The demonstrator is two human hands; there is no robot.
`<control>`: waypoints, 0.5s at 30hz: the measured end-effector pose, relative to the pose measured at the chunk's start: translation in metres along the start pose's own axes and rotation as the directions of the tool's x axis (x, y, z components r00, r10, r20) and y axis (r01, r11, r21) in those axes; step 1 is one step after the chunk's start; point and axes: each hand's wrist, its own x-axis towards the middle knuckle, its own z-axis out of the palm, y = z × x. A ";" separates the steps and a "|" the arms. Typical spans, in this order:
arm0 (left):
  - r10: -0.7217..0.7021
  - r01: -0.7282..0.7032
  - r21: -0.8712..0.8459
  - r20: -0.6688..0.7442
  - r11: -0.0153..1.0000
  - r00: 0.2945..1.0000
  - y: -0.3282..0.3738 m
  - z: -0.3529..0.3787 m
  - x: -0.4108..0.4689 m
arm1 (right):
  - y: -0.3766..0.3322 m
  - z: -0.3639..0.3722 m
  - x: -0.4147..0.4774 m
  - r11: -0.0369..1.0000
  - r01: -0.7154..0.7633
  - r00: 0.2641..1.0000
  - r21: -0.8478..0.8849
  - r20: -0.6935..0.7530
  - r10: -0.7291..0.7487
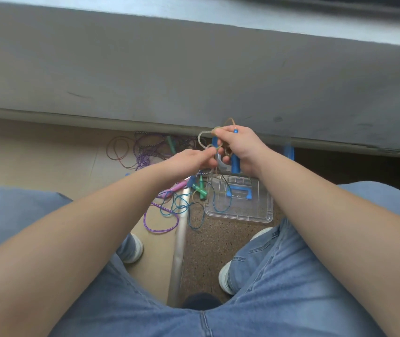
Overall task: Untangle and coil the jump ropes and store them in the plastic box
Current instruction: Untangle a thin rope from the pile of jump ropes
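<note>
My right hand (240, 148) grips the blue handles (235, 164) of a jump rope, with pale loops of its cord (202, 138) bunched at the fingers. My left hand (191, 160) pinches that cord just beside the right hand. Both hands are raised above the floor. Strands hang down from them onto the clear plastic lid with a blue handle (239, 203). The box itself (289, 152) is mostly hidden behind my right hand. On the floor lie a teal rope (182, 207), a purple rope (160, 222), green handles (200, 187) and a pink handle (176, 187).
A second tangle of purple and reddish ropes (135, 152) lies at the foot of the grey wall (194, 76). A metal floor strip (179, 239) runs between tan flooring and speckled carpet. My knees in jeans and white shoes (133, 249) flank the space.
</note>
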 end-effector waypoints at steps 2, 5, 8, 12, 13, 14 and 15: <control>0.055 -0.057 -0.027 -0.047 0.998 0.997 0.009 0.004 -0.001 | -0.006 -0.001 -0.001 0.994 0.003 1.000 -0.106 -0.011 -0.005; -0.041 0.018 -0.147 -0.151 0.989 0.988 0.018 -0.006 0.004 | -0.014 -0.009 -0.002 0.933 -0.075 0.997 -0.352 -0.045 0.063; -0.149 0.110 -0.237 -0.155 0.965 0.977 0.028 -0.020 0.002 | -0.023 -0.020 -0.007 0.901 -0.085 0.996 -0.426 -0.004 0.092; -0.057 0.055 -0.016 -0.237 0.998 0.970 0.035 -0.029 -0.005 | -0.031 -0.025 -0.009 0.945 -0.028 0.991 -0.326 0.116 0.069; -0.022 0.037 0.052 -0.266 0.998 0.964 0.034 -0.031 -0.005 | -0.032 -0.025 -0.008 0.943 -0.004 0.991 -0.333 0.128 0.049; 0.028 0.019 0.151 -0.303 0.988 0.953 0.031 -0.032 -0.004 | -0.032 -0.023 -0.006 0.937 0.018 0.991 -0.348 0.132 0.030; 0.075 0.013 0.251 -0.339 0.968 0.938 0.030 -0.034 -0.005 | -0.031 -0.023 -0.005 0.932 0.035 0.991 -0.361 0.133 0.014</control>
